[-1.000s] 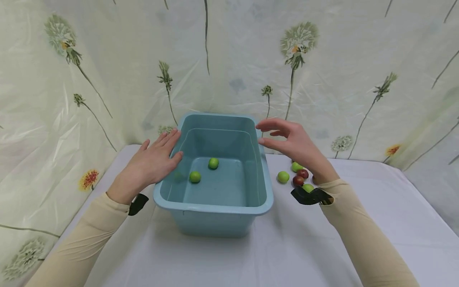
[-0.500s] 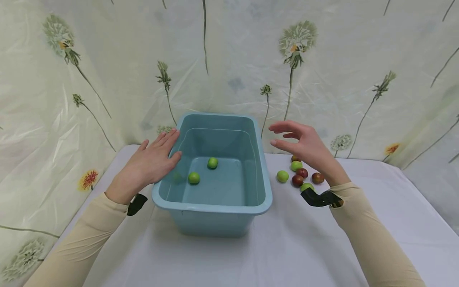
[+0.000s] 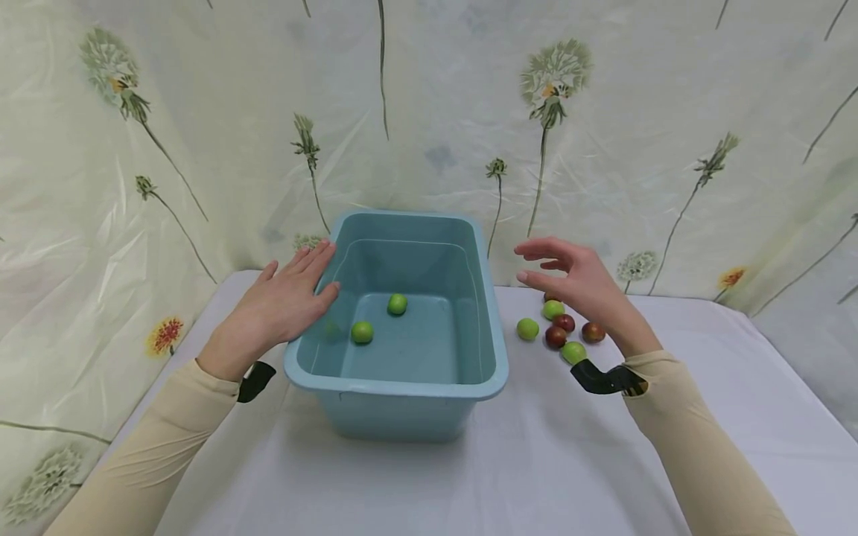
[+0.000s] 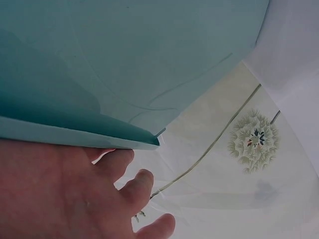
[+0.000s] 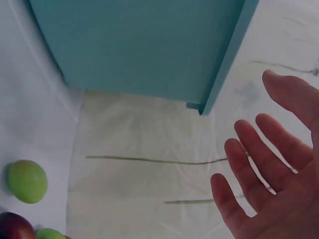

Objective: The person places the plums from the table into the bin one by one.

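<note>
A blue plastic tub (image 3: 402, 388) stands on the table, with two green fruits (image 3: 397, 304) lying apart on its floor. My left hand (image 3: 278, 301) rests flat on the tub's left rim, its fingers straight; the left wrist view shows the palm side against the rim's edge. Right of the tub, my right hand (image 3: 576, 279) hovers in the air with loosely bent fingers and holds nothing. Below it several fruits lie on the table: a green fruit (image 3: 527, 329) nearest the tub, a dark red fruit (image 3: 555, 337), and others close by. They look like small plums; their exact kind is unclear.
A white cloth (image 3: 536, 461) covers the table. Behind it and at the sides hangs a pale sheet (image 3: 429, 112) printed with dandelions. The tub's high right wall (image 5: 139, 50) stands between its inside and the loose fruits.
My right hand has moved right, away from the tub's right rim, and sunk slightly. More of the loose fruits now show beneath it. The left hand stays on the rim.
</note>
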Tool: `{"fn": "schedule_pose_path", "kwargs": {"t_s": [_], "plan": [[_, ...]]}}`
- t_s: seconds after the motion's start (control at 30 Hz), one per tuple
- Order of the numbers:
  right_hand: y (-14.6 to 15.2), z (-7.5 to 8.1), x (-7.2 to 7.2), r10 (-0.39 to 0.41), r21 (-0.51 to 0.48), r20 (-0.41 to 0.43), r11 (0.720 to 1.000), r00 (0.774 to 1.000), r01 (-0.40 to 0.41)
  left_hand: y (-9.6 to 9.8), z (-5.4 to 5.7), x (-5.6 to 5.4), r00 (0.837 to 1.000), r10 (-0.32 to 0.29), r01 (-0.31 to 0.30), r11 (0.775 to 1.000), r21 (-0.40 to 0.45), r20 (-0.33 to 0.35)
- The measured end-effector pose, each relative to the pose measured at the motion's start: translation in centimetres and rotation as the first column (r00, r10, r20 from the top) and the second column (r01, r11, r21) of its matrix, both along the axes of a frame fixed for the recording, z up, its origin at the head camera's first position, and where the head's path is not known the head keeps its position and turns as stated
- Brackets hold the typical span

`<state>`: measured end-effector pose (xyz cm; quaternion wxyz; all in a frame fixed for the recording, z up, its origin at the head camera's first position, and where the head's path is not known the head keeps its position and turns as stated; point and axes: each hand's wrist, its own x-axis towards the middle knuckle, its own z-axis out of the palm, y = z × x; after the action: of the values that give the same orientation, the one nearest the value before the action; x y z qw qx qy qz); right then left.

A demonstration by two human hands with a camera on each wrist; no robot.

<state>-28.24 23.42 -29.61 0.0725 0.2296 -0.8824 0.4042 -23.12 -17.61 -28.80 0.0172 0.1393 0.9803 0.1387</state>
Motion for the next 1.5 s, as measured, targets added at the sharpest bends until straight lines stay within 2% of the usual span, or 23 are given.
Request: {"fn": "schedule_pose_path", "kwargs": {"t_s": [0.4, 0.63, 1.0, 1.5], "plan": [[1.9, -2.7, -0.6, -0.080, 0.068, 0.104, 0.995, 0.991, 0.073, 0.0, 0.1, -0.1, 1.000, -0.006, 0.006, 1.000, -0.005, -0.003], [2.7, -4.2, -0.8, -0.067, 0.074, 0.139, 0.996, 0.988, 0.057, 0.0, 0.1, -0.1, 1.000, -0.009, 0.009, 1.000, -0.010, 0.004], [3.9, -6.9, -1.5, -0.098, 0.108, 0.203, 0.991, 0.974, 0.077, 0.0, -0.1, -0.1, 1.000, -0.002, 0.002, 1.000, -0.006, 0.003], [4.5, -9.4, -1.7, -0.079, 0.159, 0.203, 0.986, 0.976, 0.047, -0.1, -0.1, 0.0, 1.000, -0.004, 0.004, 1.000, -0.002, -0.005]]}}
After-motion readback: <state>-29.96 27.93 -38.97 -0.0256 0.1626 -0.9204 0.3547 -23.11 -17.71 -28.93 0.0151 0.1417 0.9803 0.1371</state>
